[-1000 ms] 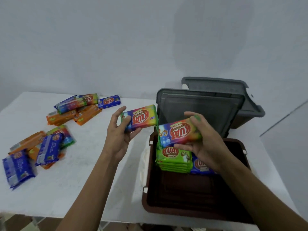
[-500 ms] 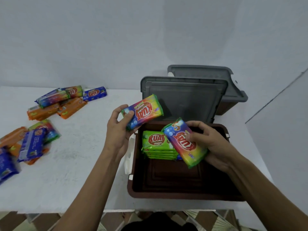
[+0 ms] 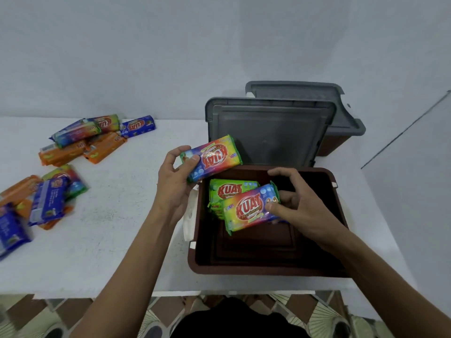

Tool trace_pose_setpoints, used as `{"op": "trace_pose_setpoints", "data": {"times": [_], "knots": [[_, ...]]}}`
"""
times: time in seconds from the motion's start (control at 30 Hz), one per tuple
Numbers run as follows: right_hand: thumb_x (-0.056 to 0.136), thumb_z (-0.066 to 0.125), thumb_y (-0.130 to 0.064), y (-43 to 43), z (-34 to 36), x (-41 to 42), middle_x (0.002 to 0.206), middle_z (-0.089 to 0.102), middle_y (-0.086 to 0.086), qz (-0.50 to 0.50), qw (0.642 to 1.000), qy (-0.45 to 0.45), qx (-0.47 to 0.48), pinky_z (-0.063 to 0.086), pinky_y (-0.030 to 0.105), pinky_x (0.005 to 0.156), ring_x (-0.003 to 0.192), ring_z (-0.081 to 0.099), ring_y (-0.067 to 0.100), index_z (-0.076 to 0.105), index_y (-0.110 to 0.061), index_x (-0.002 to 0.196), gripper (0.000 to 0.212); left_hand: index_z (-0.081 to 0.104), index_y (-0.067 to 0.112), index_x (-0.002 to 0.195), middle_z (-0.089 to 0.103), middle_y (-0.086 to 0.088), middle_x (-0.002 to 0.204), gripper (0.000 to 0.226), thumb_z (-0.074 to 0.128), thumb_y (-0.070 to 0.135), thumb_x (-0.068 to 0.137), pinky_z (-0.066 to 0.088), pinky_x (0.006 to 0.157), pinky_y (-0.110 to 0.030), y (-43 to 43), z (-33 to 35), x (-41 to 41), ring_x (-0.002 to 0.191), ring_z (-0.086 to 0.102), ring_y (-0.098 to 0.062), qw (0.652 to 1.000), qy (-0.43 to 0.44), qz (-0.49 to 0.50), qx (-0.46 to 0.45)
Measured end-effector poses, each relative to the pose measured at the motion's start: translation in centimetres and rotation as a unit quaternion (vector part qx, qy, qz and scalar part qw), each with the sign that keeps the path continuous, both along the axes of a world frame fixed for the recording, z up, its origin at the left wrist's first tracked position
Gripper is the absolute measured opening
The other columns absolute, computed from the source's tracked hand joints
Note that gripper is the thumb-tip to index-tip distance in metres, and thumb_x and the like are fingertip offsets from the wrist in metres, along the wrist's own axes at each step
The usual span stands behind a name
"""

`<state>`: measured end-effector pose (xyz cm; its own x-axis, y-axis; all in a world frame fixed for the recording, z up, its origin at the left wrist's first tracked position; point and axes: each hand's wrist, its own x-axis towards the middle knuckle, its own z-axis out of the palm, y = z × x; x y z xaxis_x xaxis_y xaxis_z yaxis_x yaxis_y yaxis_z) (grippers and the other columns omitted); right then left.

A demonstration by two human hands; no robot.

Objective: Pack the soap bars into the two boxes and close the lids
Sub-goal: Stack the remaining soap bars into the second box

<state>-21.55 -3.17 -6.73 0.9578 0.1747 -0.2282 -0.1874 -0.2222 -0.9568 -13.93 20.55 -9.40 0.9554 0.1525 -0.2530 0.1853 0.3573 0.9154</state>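
Note:
A brown box (image 3: 266, 267) stands open in front of me, its grey lid (image 3: 268, 132) propped upright behind it. A stack of green soap bars (image 3: 229, 189) lies in its far left corner. My right hand (image 3: 300, 211) pinches a rainbow-wrapped soap bar (image 3: 246, 209) inside the box, low, beside the green stack. My left hand (image 3: 174, 184) grips a second rainbow soap bar (image 3: 214, 158) in the air over the box's far left rim. A second box (image 3: 341, 132) with a grey lid sits behind the first.
Loose soap bars lie on the white table (image 3: 109, 228): an orange, blue and rainbow pile (image 3: 90, 140) at the back left and a blue and orange pile (image 3: 41, 198) at the left edge. A wall rises close behind; the table's front edge is near my body.
My right hand has lowered its rainbow bar deeper into the box and turned it flatter, next to the green stack. My left hand and its bar have shifted slightly toward the box.

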Motion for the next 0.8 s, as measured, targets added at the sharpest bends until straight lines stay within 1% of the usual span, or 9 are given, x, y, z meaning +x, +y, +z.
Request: {"op": "trace_pose_setpoints", "data": {"times": [0.07, 0.13, 0.2, 0.3, 0.5, 0.6, 0.7, 0.77, 0.8], "knots": [[0.083, 0.067, -0.022, -0.1, -0.1, -0.6, 0.115, 0.065, 0.0, 0.031, 1.0, 0.004, -0.004, 0.061, 0.039, 0.072, 0.109, 0.066, 0.016, 0.051, -0.029, 0.123, 0.044, 0.057, 0.026, 0.113, 0.061, -0.004, 0.119, 0.023, 0.061, 0.02, 0.091, 0.06, 0.069, -0.026, 0.1, 0.0, 0.0, 0.102, 0.066, -0.02, 1.0, 0.001, 0.0, 0.002], [0.084, 0.068, -0.022, -0.2, -0.3, -1.0, 0.118, 0.063, -0.003, 0.056, 0.998, 0.023, -0.014, 0.061, 0.038, 0.073, 0.113, 0.063, 0.014, 0.059, -0.022, 0.114, 0.031, 0.057, 0.027, 0.112, 0.06, -0.005, 0.12, 0.023, 0.061, 0.021, 0.091, 0.06, 0.069, -0.025, 0.1, 0.0, 0.0, 0.105, 0.066, -0.021, 1.0, 0.001, -0.003, -0.001], [0.086, 0.068, -0.016, -0.2, -0.8, -1.2, 0.117, 0.062, -0.007, 0.073, 0.996, 0.049, -0.02, 0.061, 0.032, 0.071, 0.113, 0.062, 0.008, 0.062, -0.016, 0.107, 0.022, 0.057, 0.027, 0.112, 0.06, -0.006, 0.12, 0.022, 0.06, 0.02, 0.091, 0.06, 0.068, -0.025, 0.1, 0.0, 0.0, 0.105, 0.065, -0.021, 1.0, 0.0, -0.005, -0.005], [0.088, 0.067, -0.009, 0.2, -1.6, -0.8, 0.112, 0.067, -0.005, 0.096, 0.991, 0.082, -0.035, 0.058, 0.024, 0.07, 0.104, 0.066, 0.003, 0.064, -0.012, 0.109, 0.021, 0.056, 0.026, 0.113, 0.061, -0.005, 0.118, 0.023, 0.06, 0.02, 0.091, 0.059, 0.067, -0.024, 0.1, 0.0, 0.0, 0.104, 0.066, -0.021, 1.0, 0.0, -0.006, -0.01], [0.086, 0.071, -0.009, 1.4, -4.8, 0.5, 0.107, 0.072, 0.01, 0.115, 0.981, 0.135, -0.08, 0.06, 0.039, 0.08, 0.098, 0.07, 0.027, 0.071, -0.022, 0.108, 0.025, 0.055, 0.025, 0.113, 0.062, -0.001, 0.113, 0.023, 0.06, 0.018, 0.092, 0.06, 0.07, -0.025, 0.2, -0.1, 0.0, 0.102, 0.066, -0.019, 1.0, 0.0, -0.013, -0.005], [0.088, 0.069, -0.008, 1.7, -6.0, 0.7, 0.096, 0.072, 0.016, 0.121, 0.975, 0.125, -0.141, 0.06, 0.041, 0.079, 0.087, 0.071, 0.03, 0.07, -0.023, 0.107, 0.025, 0.056, 0.026, 0.111, 0.062, -0.001, 0.113, 0.021, 0.059, 0.018, 0.092, 0.06, 0.069, -0.025, 0.3, -0.2, 0.1, 0.101, 0.066, -0.018, 1.0, -0.002, -0.016, -0.007], [0.089, 0.068, -0.012, 2.1, -6.8, 0.6, 0.096, 0.072, 0.012, 0.154, 0.949, 0.071, -0.265, 0.053, 0.029, 0.066, 0.078, 0.069, 0.026, 0.069, -0.025, 0.114, 0.029, 0.056, 0.026, 0.112, 0.062, -0.001, 0.114, 0.021, 0.059, 0.018, 0.092, 0.06, 0.068, -0.025, 0.3, -0.4, 0.1, 0.102, 0.066, -0.019, 1.0, -0.004, -0.02, -0.007], [0.09, 0.067, -0.013, 2.2, -6.9, 0.6, 0.111, 0.069, 0.004, 0.167, 0.936, 0.049, -0.306, 0.048, 0.018, 0.067, 0.081, 0.065, 0.011, 0.067, -0.022, 0.122, 0.033, 0.056, 0.025, 0.113, 0.062, -0.003, 0.115, 0.022, 0.059, 0.018, 0.092, 0.06, 0.068, -0.025, 0.4, -0.4, 0.2, 0.104, 0.065, -0.02, 1.0, -0.004, -0.023, -0.006], [0.091, 0.066, -0.013, 2.3, -6.9, 0.6, 0.117, 0.067, 0.003, 0.17, 0.932, 0.044, -0.318, 0.048, 0.018, 0.071, 0.087, 0.064, 0.008, 0.065, -0.02, 0.125, 0.035, 0.056, 0.025, 0.113, 0.062, -0.003, 0.116, 0.023, 0.06, 0.018, 0.092, 0.06, 0.068, -0.025, 0.4, -0.5, 0.2, 0.105, 0.065, -0.02, 1.0, -0.003, -0.024, -0.005]]}}
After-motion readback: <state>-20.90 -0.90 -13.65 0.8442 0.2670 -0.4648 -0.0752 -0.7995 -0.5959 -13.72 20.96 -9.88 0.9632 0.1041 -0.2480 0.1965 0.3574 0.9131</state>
